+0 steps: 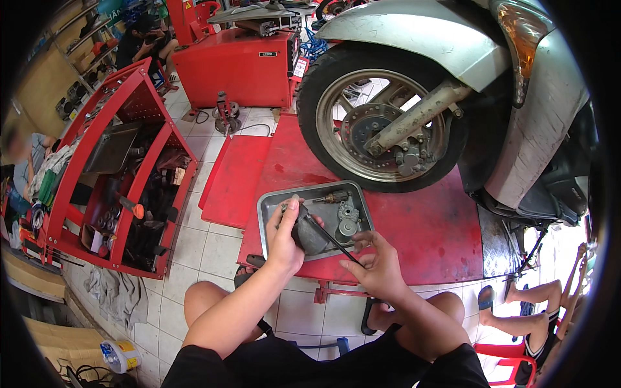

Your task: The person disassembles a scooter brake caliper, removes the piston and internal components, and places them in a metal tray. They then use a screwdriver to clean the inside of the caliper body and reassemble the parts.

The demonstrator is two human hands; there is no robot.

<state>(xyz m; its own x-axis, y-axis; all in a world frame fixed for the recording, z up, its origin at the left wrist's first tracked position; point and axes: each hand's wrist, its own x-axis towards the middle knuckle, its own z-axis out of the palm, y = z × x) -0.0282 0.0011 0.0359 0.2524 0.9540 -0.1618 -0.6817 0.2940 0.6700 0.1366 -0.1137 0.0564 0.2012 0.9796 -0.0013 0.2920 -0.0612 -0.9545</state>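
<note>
A thin black tube (332, 240) slants between my two hands. Its upper end runs into the closed fingers of my left hand (288, 234), where a small dark fitting is partly hidden. Near the lower end, the thumb and fingers of my right hand (376, 264) pinch the tube. Both hands are over the near part of a shallow metal tray (304, 190). Inside it lie a grey metal part with a round cap (348, 226) and a dark cylindrical fitting (336, 196). Dark liquid or residue covers part of the tray's bottom.
The tray rests on a red lift platform (427, 239), beside a scooter's front wheel (381, 123). A red tool cart (145, 213) holds tools at left. A red machine (236, 68) stands behind. Other people sit at far left and right; a white bucket (121, 356) is lower left.
</note>
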